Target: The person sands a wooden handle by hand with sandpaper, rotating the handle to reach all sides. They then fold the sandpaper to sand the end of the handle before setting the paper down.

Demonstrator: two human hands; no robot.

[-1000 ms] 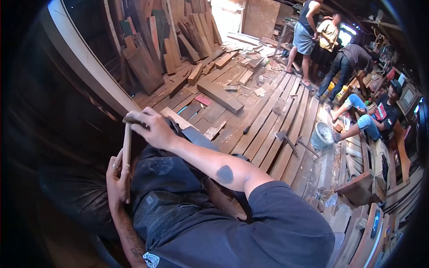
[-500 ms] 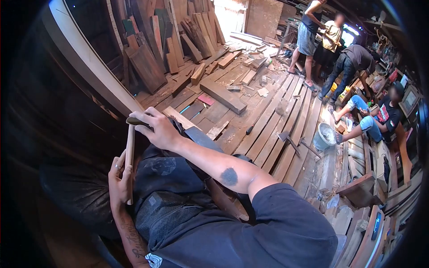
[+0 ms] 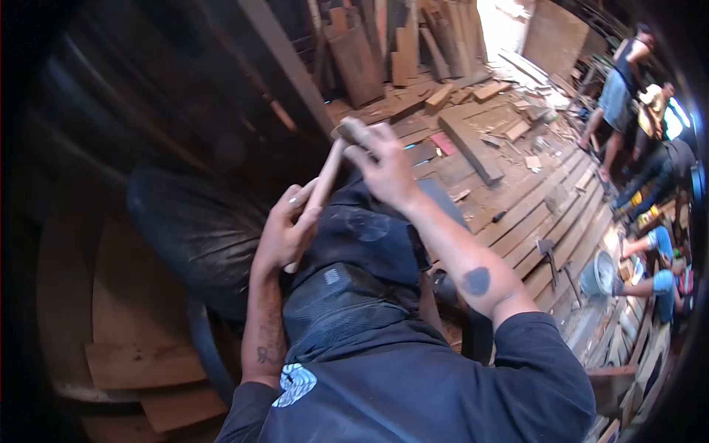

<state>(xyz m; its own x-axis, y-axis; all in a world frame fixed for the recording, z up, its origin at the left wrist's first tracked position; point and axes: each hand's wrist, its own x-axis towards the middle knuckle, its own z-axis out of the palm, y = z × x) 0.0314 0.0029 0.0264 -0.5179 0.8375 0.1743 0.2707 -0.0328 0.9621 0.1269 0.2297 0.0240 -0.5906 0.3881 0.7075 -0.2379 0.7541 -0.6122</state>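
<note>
My left hand (image 3: 286,230) is closed around the lower part of a slim, pale wooden stick (image 3: 323,184), which slants up over my lap. At the stick's upper end, my right hand (image 3: 388,166) pinches a small, flat brownish piece (image 3: 348,131) against the wood. Blur and the fingers hide what that piece is exactly. Beneath both hands are my dark trousers (image 3: 199,236) and dark shirt (image 3: 421,384).
Boards (image 3: 362,66) lean against the back wall. A thick plank (image 3: 473,148) and offcuts lie on the slatted wooden floor (image 3: 517,229). To the right are a hammer-like tool (image 3: 548,255), a bucket (image 3: 597,273) and several people, one standing (image 3: 620,88).
The view has turned left, so the room and my hands appear farther right. The stick leans more than before. Both hands keep their hold.
</note>
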